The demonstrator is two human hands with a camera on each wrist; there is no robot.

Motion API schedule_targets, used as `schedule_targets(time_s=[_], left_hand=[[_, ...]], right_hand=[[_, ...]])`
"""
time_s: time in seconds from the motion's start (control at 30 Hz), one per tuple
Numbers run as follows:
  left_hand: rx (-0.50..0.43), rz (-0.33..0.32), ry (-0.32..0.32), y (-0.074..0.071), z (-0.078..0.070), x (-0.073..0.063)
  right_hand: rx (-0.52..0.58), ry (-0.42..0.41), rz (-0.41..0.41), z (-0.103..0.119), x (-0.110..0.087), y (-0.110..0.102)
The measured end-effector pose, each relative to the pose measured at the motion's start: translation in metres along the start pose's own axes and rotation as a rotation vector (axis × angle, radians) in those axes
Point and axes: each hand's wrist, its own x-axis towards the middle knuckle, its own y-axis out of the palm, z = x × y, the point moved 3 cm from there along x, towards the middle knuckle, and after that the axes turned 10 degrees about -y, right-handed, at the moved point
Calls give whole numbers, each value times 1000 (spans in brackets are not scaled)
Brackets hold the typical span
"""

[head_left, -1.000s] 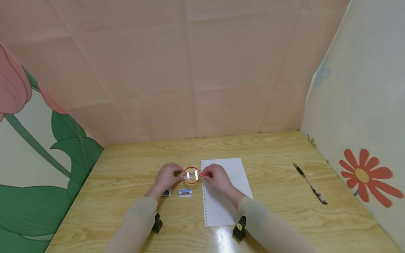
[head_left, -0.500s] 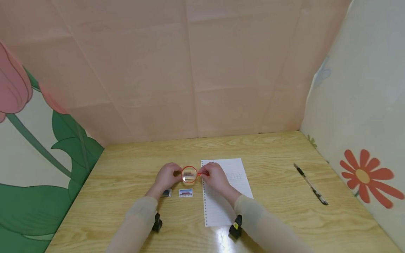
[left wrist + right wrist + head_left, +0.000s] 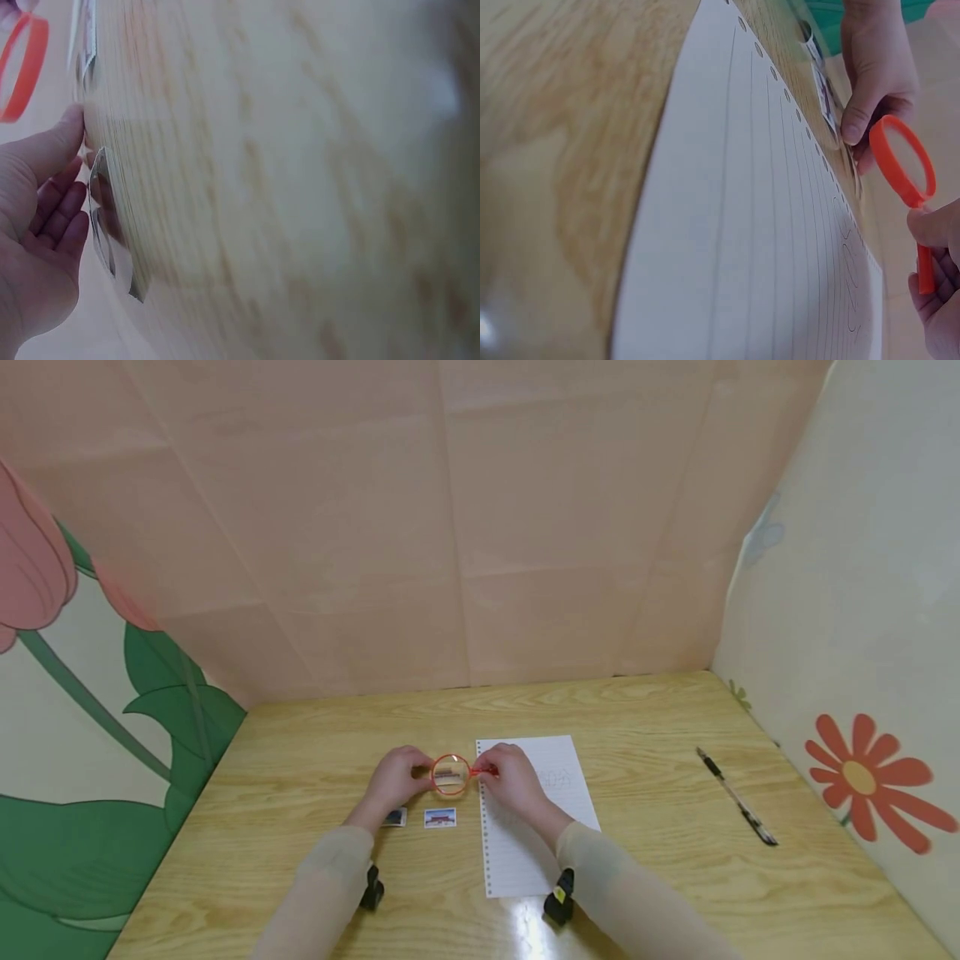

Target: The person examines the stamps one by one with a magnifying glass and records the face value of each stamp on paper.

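My right hand [image 3: 512, 777] grips the short handle of a red-rimmed magnifying glass [image 3: 887, 161], which hovers just above the table. Through its lens a small printed stamp shows, enlarged. Beside the lens, my left hand [image 3: 397, 777] rests its thumb and fingertips on the table at that stamp's left edge. Seen from the left wrist, the thumb is straight and the other fingers are loosely bent. Whether they lift the stamp's edge cannot be seen. A stamp with a red building [image 3: 439, 817] lies nearer me. Another stamp [image 3: 395, 817] is partly hidden by my left wrist.
A lined sheet of punched paper [image 3: 517, 860] with handwriting lies under my right hand and forearm. Farther right is a black-capped pen [image 3: 735, 795]. The wooden table [image 3: 315, 752] meets a pink cloth [image 3: 360, 568] behind and a flower-printed wall [image 3: 855, 777] at the right.
My right hand has shifted the magnifying glass slightly left, and the bright glare on its lens has gone, so the stamp beneath shows. My left hand stays in place.
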Motion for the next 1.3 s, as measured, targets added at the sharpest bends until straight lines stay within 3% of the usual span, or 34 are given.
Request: schedule_targets(time_s=[0.97,1.23,1.3], left_hand=[[26,47,-37,2,4,2],[6,44,-58,2,3,1],[7,44,-64,1,3,1]], right_hand=[[19,7,15,0,1,-1],[59,-82,-52,-16,-13,-19],[59,-61,-59,-24,-18,-27]])
